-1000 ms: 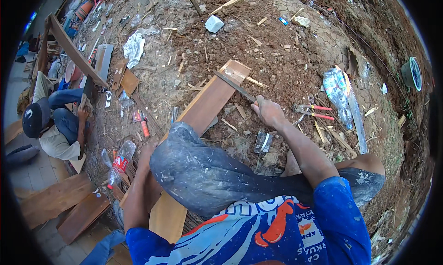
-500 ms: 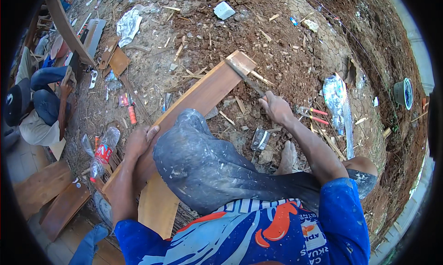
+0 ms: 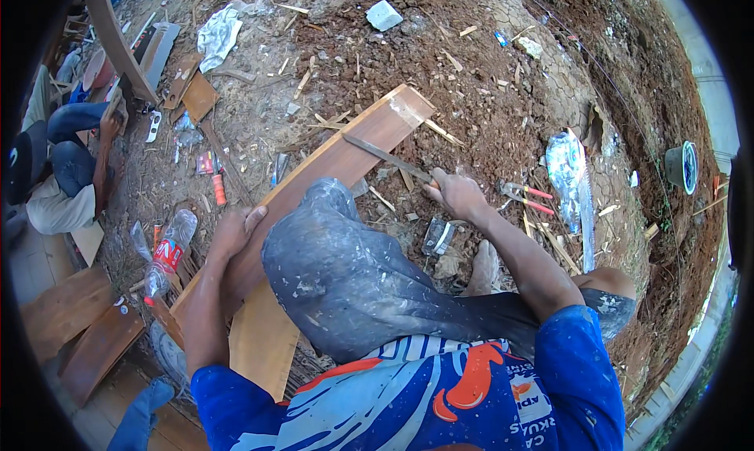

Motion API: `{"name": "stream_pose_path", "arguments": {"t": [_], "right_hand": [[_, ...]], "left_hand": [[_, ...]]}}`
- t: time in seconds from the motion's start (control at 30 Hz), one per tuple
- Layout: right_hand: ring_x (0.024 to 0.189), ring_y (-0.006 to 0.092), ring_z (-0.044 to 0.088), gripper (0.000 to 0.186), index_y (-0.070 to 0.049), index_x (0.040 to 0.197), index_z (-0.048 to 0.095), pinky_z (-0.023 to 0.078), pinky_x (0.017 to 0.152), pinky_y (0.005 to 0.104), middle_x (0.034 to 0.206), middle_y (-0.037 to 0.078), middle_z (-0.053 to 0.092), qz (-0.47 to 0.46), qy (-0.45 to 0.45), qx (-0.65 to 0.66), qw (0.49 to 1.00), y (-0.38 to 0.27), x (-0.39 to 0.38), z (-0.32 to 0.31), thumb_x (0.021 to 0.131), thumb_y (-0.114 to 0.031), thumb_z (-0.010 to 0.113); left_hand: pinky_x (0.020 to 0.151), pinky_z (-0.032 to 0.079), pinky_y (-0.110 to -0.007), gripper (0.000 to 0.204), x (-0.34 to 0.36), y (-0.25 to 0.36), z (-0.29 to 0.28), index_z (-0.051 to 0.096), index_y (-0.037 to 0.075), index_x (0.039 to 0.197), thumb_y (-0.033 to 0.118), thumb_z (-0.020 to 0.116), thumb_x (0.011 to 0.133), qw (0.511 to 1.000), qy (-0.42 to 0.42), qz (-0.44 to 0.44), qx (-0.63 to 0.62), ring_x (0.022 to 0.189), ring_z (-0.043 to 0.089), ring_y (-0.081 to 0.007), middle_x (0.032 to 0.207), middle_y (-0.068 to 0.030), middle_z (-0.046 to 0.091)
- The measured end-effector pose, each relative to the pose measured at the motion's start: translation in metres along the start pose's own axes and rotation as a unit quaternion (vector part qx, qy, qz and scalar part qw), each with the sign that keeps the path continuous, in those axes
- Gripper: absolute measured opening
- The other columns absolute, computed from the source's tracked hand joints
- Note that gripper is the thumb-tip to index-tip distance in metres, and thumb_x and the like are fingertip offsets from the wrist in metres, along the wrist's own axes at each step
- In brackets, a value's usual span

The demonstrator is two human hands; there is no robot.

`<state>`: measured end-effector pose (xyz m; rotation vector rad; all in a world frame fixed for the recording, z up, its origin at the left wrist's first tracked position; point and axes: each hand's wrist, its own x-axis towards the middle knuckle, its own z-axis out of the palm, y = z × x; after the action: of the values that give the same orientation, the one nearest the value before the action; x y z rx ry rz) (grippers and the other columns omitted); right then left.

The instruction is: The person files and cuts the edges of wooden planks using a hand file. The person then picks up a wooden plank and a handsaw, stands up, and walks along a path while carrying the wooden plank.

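Observation:
A long reddish-brown wooden plank (image 3: 330, 164) slants from lower left to upper right beside my bent left knee. My left hand (image 3: 236, 233) grips the plank's edge near its lower part, fingers wrapped round it. In my right hand (image 3: 454, 193) is the handle of a narrow, dark metal blade (image 3: 386, 154); whether it is a knife or a file I cannot tell. The blade lies across the plank's upper half, its tip near the far edge. At the plank's upper end a pale, scraped patch (image 3: 408, 109) shows. Under the lower part sits a lighter board (image 3: 265, 345).
To the right lie red-handled pliers (image 3: 528, 198) and a handsaw (image 3: 586, 215), with a bucket (image 3: 682, 167) farther off. At left are a plastic bottle (image 3: 169, 255), an orange-handled tool (image 3: 219, 189) and loose boards (image 3: 102, 353). Another person (image 3: 67, 184) sits at far left.
My right hand has drawn the blade left and down along the plank, away from its upper end, uncovering the pale patch. My left hand keeps its hold.

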<state>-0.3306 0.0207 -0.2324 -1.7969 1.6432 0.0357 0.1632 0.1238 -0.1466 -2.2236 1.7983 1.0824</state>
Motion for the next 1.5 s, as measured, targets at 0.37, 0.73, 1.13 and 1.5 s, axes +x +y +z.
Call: {"name": "stream_pose_path", "arguments": {"t": [0.37, 0.73, 1.13, 1.5], "right_hand": [[0.087, 0.0472, 0.068, 0.037, -0.005, 0.104, 0.054, 0.053, 0.080, 0.0560, 0.089, 0.024, 0.070, 0.060, 0.053, -0.002, 0.997, 0.009, 0.001, -0.005, 0.102, -0.041, 0.052], [0.084, 0.0452, 0.069, 0.033, -0.008, 0.104, 0.052, 0.054, 0.075, 0.0558, 0.087, 0.021, 0.071, -0.076, -0.041, -0.101, 0.991, -0.015, -0.021, -0.001, 0.102, -0.041, 0.053], [0.081, 0.0428, 0.069, 0.032, -0.007, 0.101, 0.053, 0.054, 0.072, 0.0547, 0.083, 0.021, 0.070, -0.056, 0.015, -0.122, 0.991, -0.015, -0.014, -0.011, 0.101, -0.039, 0.055], [0.081, 0.0434, 0.068, 0.033, -0.006, 0.098, 0.051, 0.052, 0.070, 0.0552, 0.084, 0.020, 0.070, -0.112, -0.002, -0.142, 0.984, 0.003, -0.006, -0.021, 0.101, -0.039, 0.055]], "left_hand": [[0.078, 0.048, -0.051, 0.065, 0.017, -0.024, 0.021, 0.070, -0.002, 0.092, 0.056, 0.043, 0.102, 1.000, -0.010, 0.020, 0.006, 0.083, 0.064, -0.0478, 0.084, -0.0287, 0.066], [0.083, 0.050, -0.045, 0.068, 0.020, -0.042, 0.026, 0.069, -0.004, 0.105, 0.057, 0.039, 0.104, 0.994, -0.053, 0.031, -0.087, 0.084, 0.068, -0.0357, 0.090, -0.0267, 0.070], [0.089, 0.050, -0.041, 0.078, 0.029, -0.045, 0.024, 0.070, -0.007, 0.108, 0.063, 0.036, 0.103, 0.992, -0.092, -0.020, -0.083, 0.090, 0.068, -0.0288, 0.093, -0.0226, 0.073], [0.086, 0.050, -0.043, 0.081, 0.036, -0.050, 0.026, 0.070, -0.008, 0.104, 0.066, 0.037, 0.101, 0.990, -0.094, -0.033, -0.105, 0.087, 0.068, -0.0282, 0.090, -0.0225, 0.072]]}}
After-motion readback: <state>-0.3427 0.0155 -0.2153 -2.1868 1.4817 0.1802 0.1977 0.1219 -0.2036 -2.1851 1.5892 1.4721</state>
